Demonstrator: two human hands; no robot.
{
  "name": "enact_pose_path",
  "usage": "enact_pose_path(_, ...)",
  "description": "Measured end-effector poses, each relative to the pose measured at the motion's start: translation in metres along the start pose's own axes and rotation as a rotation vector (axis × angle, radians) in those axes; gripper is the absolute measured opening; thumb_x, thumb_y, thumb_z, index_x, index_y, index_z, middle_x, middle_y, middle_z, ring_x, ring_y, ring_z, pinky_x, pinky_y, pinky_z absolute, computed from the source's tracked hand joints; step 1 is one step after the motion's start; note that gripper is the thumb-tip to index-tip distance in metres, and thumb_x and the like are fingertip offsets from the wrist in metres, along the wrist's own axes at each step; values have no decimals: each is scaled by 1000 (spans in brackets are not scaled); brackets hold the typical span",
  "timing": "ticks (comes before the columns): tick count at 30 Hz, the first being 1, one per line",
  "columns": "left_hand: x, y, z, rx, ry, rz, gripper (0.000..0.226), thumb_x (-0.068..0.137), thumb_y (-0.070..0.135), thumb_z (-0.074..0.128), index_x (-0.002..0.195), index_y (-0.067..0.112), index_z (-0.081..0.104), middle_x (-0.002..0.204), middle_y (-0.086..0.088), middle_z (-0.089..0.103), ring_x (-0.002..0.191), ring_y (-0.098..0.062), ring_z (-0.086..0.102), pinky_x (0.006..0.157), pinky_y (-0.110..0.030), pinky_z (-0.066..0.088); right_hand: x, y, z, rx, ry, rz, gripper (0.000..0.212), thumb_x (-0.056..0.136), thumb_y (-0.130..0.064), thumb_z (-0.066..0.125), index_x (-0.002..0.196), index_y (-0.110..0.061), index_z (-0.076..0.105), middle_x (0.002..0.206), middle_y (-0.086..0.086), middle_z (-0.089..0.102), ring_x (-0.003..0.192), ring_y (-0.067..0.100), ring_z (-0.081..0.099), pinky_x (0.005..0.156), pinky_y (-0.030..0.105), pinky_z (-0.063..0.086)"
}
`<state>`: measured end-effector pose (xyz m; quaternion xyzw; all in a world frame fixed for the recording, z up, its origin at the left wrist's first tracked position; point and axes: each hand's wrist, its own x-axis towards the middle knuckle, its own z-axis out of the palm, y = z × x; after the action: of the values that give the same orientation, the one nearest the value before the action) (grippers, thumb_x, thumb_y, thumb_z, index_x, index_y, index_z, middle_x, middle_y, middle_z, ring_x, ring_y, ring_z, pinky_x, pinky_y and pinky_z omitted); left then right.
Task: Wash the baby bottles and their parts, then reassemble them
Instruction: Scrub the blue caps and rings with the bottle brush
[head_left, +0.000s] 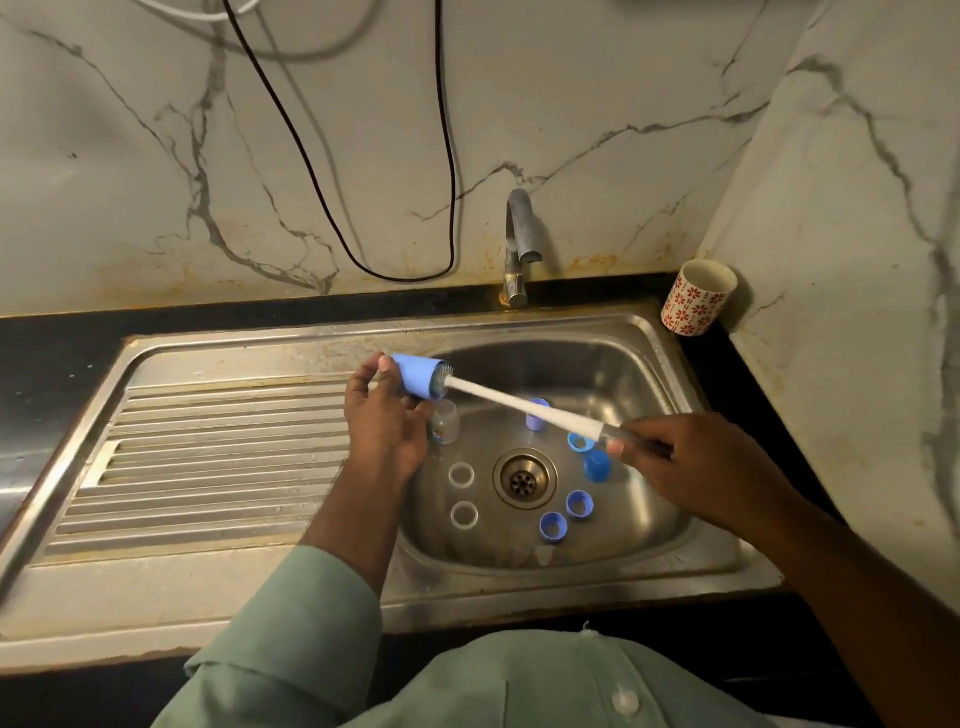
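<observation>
My left hand (384, 421) holds a light blue bottle cap (418, 375) by its closed end, above the left side of the sink basin (649, 525). My right hand (670, 457) grips the dark handle of a white bottle brush (524, 408), whose bristle end is inside the cap. A small clear bottle (445, 422) stands in the basin just below the cap. Two clear rings (462, 475) (464, 515) lie left of the drain (524, 478). Several blue caps and collars (597, 466) (580, 504) (552, 527) (537, 414) lie around the drain's right side.
A steel tap (521, 244) rises behind the basin, with no water visible. The ribbed draining board (208, 467) lies to the left. A patterned cup (698, 304) stands on the dark counter at the back right corner. A black cable (405, 275) hangs on the marble wall.
</observation>
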<state>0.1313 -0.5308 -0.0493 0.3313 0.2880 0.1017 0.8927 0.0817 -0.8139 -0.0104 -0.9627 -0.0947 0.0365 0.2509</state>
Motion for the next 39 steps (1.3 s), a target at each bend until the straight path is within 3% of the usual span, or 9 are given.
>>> enact_pose_path(3, 0, -3, 5, 10, -20, 5, 26, 101, 9, 55, 125, 19, 51, 114, -12, 60, 98, -28, 66, 73, -39, 64, 0, 8, 3, 106, -81, 78, 37, 81, -63, 51, 88, -34, 73, 60, -8, 63, 54, 9, 58, 56, 34, 50)
enact_pose_path(6, 2, 1, 3, -5, -43, 20, 26, 102, 9, 53, 126, 19, 48, 112, -12, 59, 91, -26, 65, 65, -35, 63, -4, 12, -7, 157, -121, 15, 23, 75, -69, 51, 85, -56, 68, 63, -7, 66, 56, 11, 60, 52, 32, 49)
enact_pose_path(10, 3, 1, 2, 46, -98, -6, 28, 102, 10, 54, 127, 19, 49, 115, -14, 59, 93, -29, 67, 71, -41, 63, 2, 4, -3, 154, -75, 49, 26, 85, -55, 57, 92, -36, 73, 69, -5, 69, 65, 15, 64, 65, 41, 55)
enact_pose_path(15, 2, 0, -3, 48, -116, 31, 24, 103, 11, 53, 124, 21, 50, 111, -15, 60, 73, -21, 73, 61, -34, 61, 2, 1, -11, 133, -113, 8, 25, 81, -61, 54, 87, -44, 72, 60, -10, 65, 53, 10, 60, 54, 36, 51)
enact_pose_path(20, -1, 4, -1, 17, -102, 7, 26, 101, 10, 55, 124, 22, 52, 114, -15, 61, 85, -25, 71, 61, -34, 60, -10, -1, 6, 191, -141, 65, 36, 86, -51, 57, 93, -20, 75, 54, -6, 56, 47, 5, 48, 50, 21, 41)
enact_pose_path(23, -5, 5, -2, -51, -135, -2, 27, 103, 12, 51, 128, 21, 48, 117, -17, 62, 92, -28, 68, 67, -36, 63, -17, -2, 4, 298, -140, 41, 30, 85, -50, 58, 91, -26, 76, 48, -8, 46, 42, 1, 40, 43, 13, 32)
enact_pose_path(28, -6, 14, 2, -140, -251, -220, 57, 103, 48, 44, 145, 9, 42, 137, -19, 60, 120, -34, 63, 100, -48, 52, -17, -7, 14, 148, -86, 27, 31, 86, -49, 59, 91, -23, 74, 55, 1, 53, 47, 6, 43, 49, 26, 38)
enact_pose_path(34, -7, 9, 14, -64, -241, -239, 88, 86, 81, 40, 149, 20, 36, 131, -15, 64, 116, -36, 64, 91, -49, 52, -23, -14, 9, 143, -130, -103, 36, 85, -52, 54, 92, -23, 73, 56, -22, 57, 47, 2, 49, 47, 14, 38)
enact_pose_path(39, -3, -1, 19, -181, -110, -140, 71, 89, 77, 41, 93, 9, 59, 69, -3, 50, 59, -13, 52, 55, -21, 47, -29, -10, 13, 260, -101, -70, 26, 88, -40, 61, 93, -18, 74, 51, -16, 55, 44, 0, 44, 46, 10, 34)
